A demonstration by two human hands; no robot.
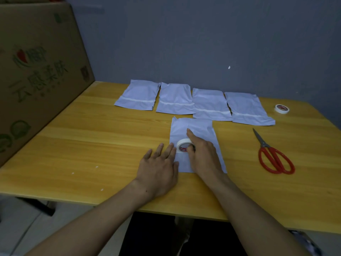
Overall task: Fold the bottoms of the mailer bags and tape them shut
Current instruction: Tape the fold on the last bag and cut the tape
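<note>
A pale mailer bag [195,127] lies flat near the table's front. On it sits a white tape roll [183,144]. My right hand [202,154] grips that roll, thumb at its near side and index finger stretched out over the bag. My left hand [158,166] lies flat with straight fingers, its fingertips touching the bag's left edge. Behind, several mailer bags [175,100] lie in a row, each crossed by a white tape strip.
Red-handled scissors [273,157] lie on the wooden table [92,145] to the right. A second tape roll [282,109] sits at the far right. A large cardboard box [36,71] stands along the left edge. A grey wall is behind.
</note>
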